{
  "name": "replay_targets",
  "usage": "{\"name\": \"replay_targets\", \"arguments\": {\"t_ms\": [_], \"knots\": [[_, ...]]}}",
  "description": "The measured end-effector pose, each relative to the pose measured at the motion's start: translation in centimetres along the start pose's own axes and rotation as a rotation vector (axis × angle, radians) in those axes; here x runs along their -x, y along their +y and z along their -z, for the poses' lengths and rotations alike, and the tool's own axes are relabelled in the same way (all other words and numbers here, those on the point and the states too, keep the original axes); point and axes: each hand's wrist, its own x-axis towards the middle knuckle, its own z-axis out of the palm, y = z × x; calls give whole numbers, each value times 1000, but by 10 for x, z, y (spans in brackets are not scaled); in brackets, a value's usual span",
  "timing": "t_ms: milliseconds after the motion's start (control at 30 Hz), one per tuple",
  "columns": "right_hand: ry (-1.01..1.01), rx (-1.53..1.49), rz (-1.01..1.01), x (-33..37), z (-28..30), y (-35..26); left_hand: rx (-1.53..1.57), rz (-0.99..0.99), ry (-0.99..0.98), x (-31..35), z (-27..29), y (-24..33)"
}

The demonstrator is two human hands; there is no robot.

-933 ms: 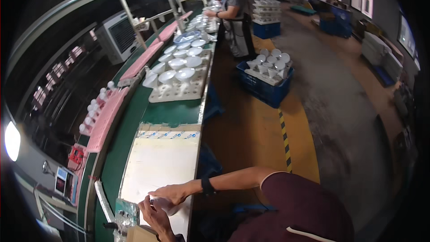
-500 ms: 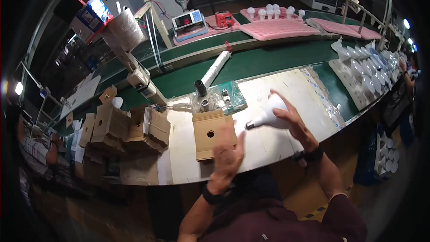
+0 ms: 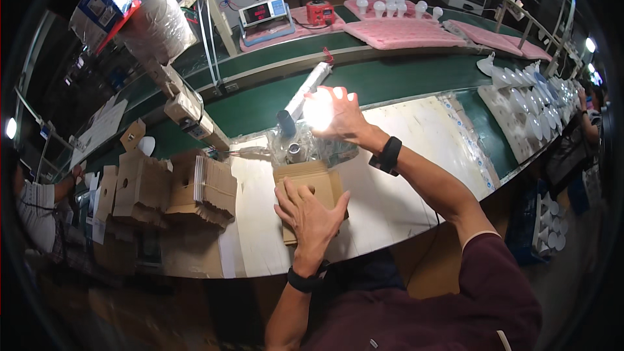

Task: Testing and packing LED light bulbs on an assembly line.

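A brightly lit light bulb (image 3: 318, 112) glows over the test fixture, and my right hand (image 3: 346, 117) has its fingers closed around it. The glare hides where its base meets the fixture. Nearer to me, my left hand (image 3: 311, 219) lies with fingers spread on a flat brown cardboard box (image 3: 305, 169) that has a round hole. Just beyond the box is the plastic-wrapped fixture, with a metal socket (image 3: 294, 151) and a dark cylinder (image 3: 285, 123) on it.
Folded cardboard boxes (image 3: 142, 185) stand stacked at left. A blue-grey meter (image 3: 263, 12) and a red device (image 3: 320, 13) sit at the back. Pink foam trays (image 3: 403, 34) hold small bulbs. Larger bulbs (image 3: 530, 101) fill a tray at right. Another person's arm (image 3: 62, 188) shows far left.
My right hand has carried the bulb left and away from me to the fixture, and the bulb is now lit. My left hand has come down onto the cardboard box.
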Motion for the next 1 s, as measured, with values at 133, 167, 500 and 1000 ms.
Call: {"name": "replay_targets", "arguments": {"t_ms": [133,167,500,1000], "knots": [[-37,72,1,-6,0,-8,149,-36,-51,-5,13,-13],[-13,88,19,-8,-1,-10,212,-35,-3,-4,14,-14],[-29,84,-6,-13,-6,-16,761,73,238,0,77,-21],[85,-1300,-320,38,73,-47,1042,-35,474,-36,132,-36]]}}
